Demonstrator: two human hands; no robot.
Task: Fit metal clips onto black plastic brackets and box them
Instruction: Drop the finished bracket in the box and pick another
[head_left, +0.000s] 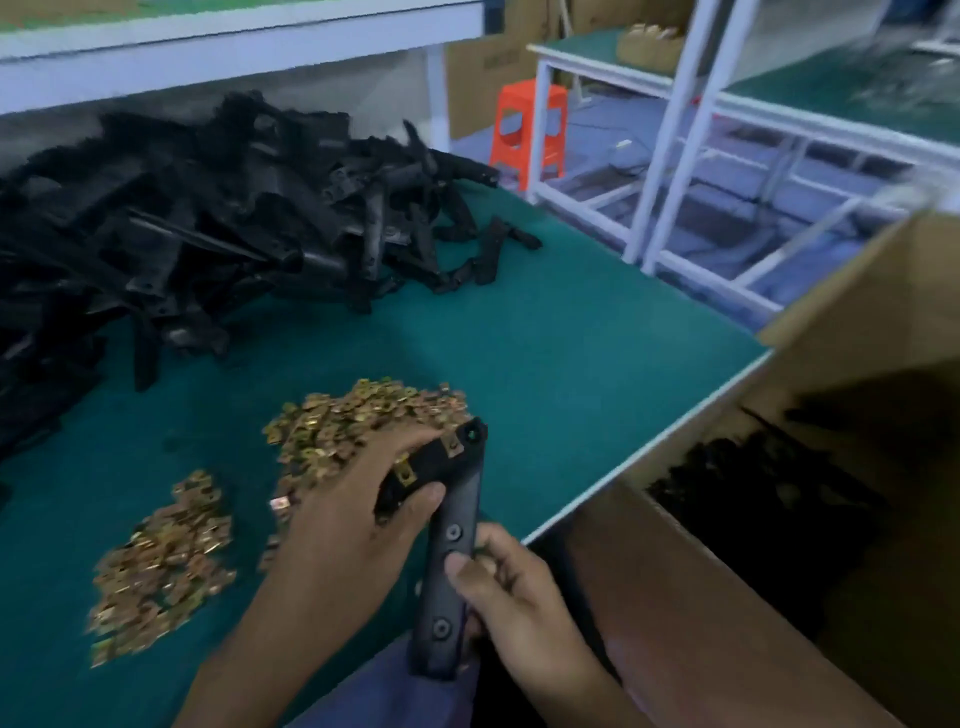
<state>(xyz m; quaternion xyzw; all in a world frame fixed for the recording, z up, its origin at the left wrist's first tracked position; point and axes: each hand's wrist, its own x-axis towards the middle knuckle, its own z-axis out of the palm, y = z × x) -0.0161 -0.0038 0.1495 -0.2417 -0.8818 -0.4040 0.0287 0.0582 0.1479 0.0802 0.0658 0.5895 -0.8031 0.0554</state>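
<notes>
Clips (363, 415) lay in a big brass-coloured pile on the green bench (545, 338), just ahead of your hands. A small pile (161, 566) of the same sat to its left, with bare bench between the two.

You held one black bracket (457, 512) over the near edge of the bench, its corner pointing away from you and its long arm running back toward your lap. Your left grip (343, 519) was clenched round the short arm, thumb tip against the bracket; in view its fingers overlapped the near edge of the big pile. Your right grip (514, 597) grasped the long arm about halfway down, thumb pressed on its top face between two round holes, fingers curled behind it.

On the short arm a corner clip (456, 447) sat beside the corner hole, and a second clip (408, 474) sat further down, near your left thumb.

The heap (182, 223) of loose brackets filled the far left of the bench, well apart from the clips. The box (701, 623) stood open off the bench's right edge with boxed brackets (753, 483) inside; blur hid how they lay. Beyond the bench stood an orange stool (530, 130) beside a white frame (670, 156).
</notes>
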